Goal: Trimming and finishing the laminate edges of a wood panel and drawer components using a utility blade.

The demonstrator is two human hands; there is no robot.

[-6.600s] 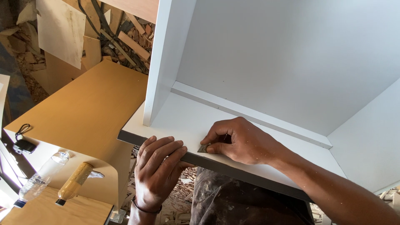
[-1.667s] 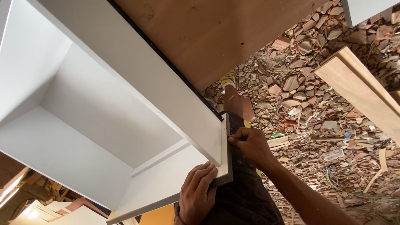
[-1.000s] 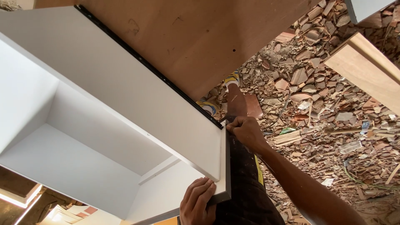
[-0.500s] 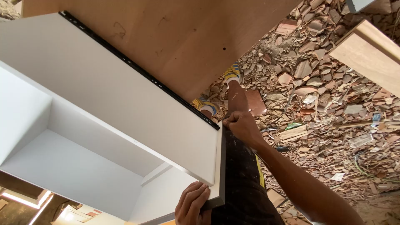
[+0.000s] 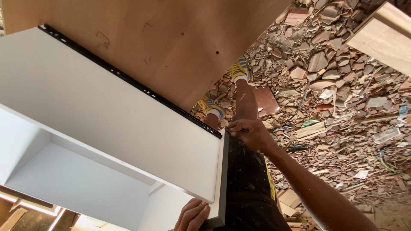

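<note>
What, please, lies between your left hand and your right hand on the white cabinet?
In the head view, only the dark front edge of the white cabinet panel runs between the left hand and the right hand.

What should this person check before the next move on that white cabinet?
1. Right hand at the top corner of the white laminated box-shaped cabinet: ok.
2. Left hand bracing the cabinet's lower front edge: ok.
3. Thin black strip flush along the edge: ok where visible.
4. What the right fingers pinch: cannot tell.
5. Footing on the broken reddish tile rubble: not ok, loose.
</note>
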